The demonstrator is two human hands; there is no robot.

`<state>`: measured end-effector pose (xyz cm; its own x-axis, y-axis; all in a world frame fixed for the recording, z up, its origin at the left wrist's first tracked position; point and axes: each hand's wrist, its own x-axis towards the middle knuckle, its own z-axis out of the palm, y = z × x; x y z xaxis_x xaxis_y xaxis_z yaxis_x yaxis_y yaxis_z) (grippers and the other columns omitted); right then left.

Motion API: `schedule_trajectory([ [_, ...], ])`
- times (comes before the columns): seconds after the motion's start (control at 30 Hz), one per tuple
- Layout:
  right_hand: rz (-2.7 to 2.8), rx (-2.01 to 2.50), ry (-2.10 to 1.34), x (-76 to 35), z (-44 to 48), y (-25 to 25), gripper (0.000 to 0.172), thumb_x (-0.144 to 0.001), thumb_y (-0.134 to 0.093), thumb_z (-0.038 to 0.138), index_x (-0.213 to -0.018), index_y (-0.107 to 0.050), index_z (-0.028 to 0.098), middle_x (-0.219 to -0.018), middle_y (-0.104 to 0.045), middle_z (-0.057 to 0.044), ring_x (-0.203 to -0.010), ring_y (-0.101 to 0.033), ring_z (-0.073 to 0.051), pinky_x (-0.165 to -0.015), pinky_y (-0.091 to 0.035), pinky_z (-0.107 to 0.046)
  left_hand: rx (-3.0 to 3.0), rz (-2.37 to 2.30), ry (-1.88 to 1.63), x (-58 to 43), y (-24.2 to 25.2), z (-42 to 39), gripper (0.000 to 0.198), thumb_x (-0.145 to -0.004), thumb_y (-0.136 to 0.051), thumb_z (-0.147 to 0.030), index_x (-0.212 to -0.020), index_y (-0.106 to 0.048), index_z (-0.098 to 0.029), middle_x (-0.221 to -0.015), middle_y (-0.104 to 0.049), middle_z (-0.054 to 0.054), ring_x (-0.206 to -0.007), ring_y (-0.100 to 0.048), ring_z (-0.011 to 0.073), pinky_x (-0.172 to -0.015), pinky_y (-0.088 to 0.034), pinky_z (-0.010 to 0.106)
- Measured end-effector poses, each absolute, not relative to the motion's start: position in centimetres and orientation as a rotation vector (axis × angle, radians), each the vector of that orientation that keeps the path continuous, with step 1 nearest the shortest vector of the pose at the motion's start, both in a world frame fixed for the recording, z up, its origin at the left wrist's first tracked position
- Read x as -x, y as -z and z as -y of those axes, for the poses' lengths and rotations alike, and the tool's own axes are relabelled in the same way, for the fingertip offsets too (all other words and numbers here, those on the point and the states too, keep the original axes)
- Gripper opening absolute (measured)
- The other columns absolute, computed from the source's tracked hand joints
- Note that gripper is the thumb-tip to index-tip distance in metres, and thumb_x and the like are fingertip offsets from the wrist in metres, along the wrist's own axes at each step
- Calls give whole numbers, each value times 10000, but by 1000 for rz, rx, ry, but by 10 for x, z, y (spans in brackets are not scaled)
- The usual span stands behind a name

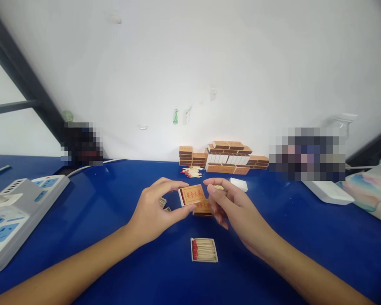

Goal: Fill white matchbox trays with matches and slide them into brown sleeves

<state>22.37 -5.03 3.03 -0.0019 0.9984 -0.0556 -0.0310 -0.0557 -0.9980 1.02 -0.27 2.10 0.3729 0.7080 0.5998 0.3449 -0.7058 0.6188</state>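
Observation:
My left hand (154, 209) pinches an orange matchbox (192, 195) with red print between thumb and fingers, held just above the blue table (114, 254). My right hand (231, 207) is at the box's right end, fingers curled and touching it. More orange matchboxes (203, 209) lie right under the held box. An open white tray of red-tipped matches (203, 249) lies on the table nearer to me, between my forearms.
A stack of matchboxes (224, 157) stands against the white wall, with loose matches (192, 171) and a white inner tray (239, 184) in front. A white power strip (15, 212) lies at the left. A white flat device (328, 192) and a colourful book (368, 192) are at the right.

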Motion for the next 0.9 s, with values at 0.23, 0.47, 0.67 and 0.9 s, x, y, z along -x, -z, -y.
schedule_trajectory([
  [0.23, 1170, 1196, -1329, -219, 57, -35, 548, -917, -642, 697, -1211, -562, 242, -643, -539, 70, -484, -452, -97, -405, -319, -200, -2130, -991, -1266, -12, -24, 4, 332, -822, -859, -341, -1084, -694, -222, -1030, -801, 18, -941, -788, 213, -804, -643, 295],
  [0.47, 1146, 1189, -1303, -221, 56, -34, 511, -938, -625, 688, -1203, -575, 254, -639, -521, 74, -487, -430, -86, -411, -296, -184, -2114, -1019, -1294, -12, -25, 4, 331, -829, -857, -358, -1075, -691, -210, -988, -807, 30, -854, -784, 215, -669, -626, 272],
  [0.67, 1289, 1117, -1465, -220, 58, -34, 522, -973, -578, 685, -1269, -550, 257, -615, -532, 73, -466, -427, -91, -391, -284, -181, -2085, -947, -1247, -11, -23, 6, 335, -849, -841, -332, -1115, -669, -223, -943, -801, -4, -792, -763, 163, -712, -611, 251],
  [0.9, 1250, 1182, -1382, -220, 55, -34, 463, -927, -649, 675, -877, -581, 221, -604, -482, 65, -450, -401, -75, -367, -294, -184, -2150, -941, -1254, -11, -22, 5, 350, -830, -868, -360, -1113, -706, -233, -1009, -796, 23, -866, -762, 196, -787, -615, 303],
])
